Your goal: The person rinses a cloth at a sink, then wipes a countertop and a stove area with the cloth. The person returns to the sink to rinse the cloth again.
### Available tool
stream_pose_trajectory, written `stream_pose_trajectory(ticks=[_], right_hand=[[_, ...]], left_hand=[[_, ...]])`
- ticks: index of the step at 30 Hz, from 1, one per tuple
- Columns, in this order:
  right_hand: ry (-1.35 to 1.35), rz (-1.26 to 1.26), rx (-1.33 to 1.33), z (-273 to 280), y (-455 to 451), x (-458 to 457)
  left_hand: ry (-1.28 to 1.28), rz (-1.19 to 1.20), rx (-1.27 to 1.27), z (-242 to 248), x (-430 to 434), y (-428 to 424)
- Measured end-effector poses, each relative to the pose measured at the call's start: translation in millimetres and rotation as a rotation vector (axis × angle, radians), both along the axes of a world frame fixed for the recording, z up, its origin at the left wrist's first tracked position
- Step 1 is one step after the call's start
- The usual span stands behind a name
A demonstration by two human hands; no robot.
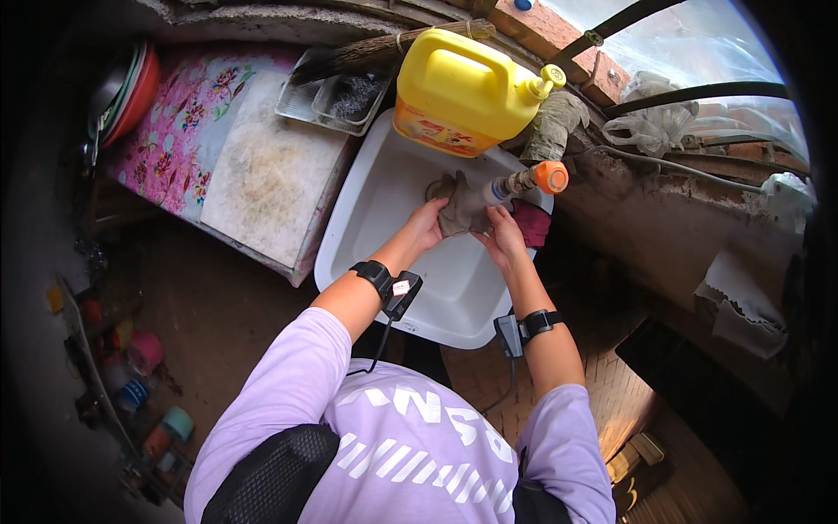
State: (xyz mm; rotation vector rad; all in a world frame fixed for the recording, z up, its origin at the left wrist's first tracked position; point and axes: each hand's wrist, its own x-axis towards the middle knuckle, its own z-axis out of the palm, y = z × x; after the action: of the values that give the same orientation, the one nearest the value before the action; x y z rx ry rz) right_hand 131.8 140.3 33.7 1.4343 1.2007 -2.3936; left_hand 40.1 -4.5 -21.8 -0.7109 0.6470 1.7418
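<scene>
A wet-looking grey-brown cloth [458,213] is stretched between my hands inside a white plastic sink [366,229], below the faucet. My left hand [427,224] grips its left side, thumb on top. At its right side, the fingers of my right hand [503,237] hold the edge, close under the spout. The faucet [520,183] has an orange knob [551,177]. Whether water is running is hard to tell. A dark red cloth [530,223] hangs over the sink's right rim, just beyond my right hand.
A yellow plastic jug [461,92] with a pump stands at the sink's back edge. To the left, a worn white board [272,164] lies on a flowered tabletop [177,137]. Wire-like scourers sit in a clear tray [350,98] beneath a straw brush [386,49]. Bowls [134,92] lean at far left.
</scene>
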Motion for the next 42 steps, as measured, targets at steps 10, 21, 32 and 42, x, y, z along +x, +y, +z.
stream_pose_trajectory(ticks=[10, 21, 32, 42], right_hand=[[0.006, 0.056, -0.076, -8, 13, -6], [0.131, -0.032, -0.169, 6, 11, -16], [0.05, 0.154, -0.171, 2, 17, -13], [0.036, 0.078, -0.321, -4, 17, -19]], left_hand=[[-0.048, -0.079, -0.127, 0, -6, 0], [-0.087, -0.043, -0.06, 1, 2, -1], [0.093, 0.129, -0.203, 28, 30, -6], [0.114, 0.15, -0.145, 27, 25, -16]])
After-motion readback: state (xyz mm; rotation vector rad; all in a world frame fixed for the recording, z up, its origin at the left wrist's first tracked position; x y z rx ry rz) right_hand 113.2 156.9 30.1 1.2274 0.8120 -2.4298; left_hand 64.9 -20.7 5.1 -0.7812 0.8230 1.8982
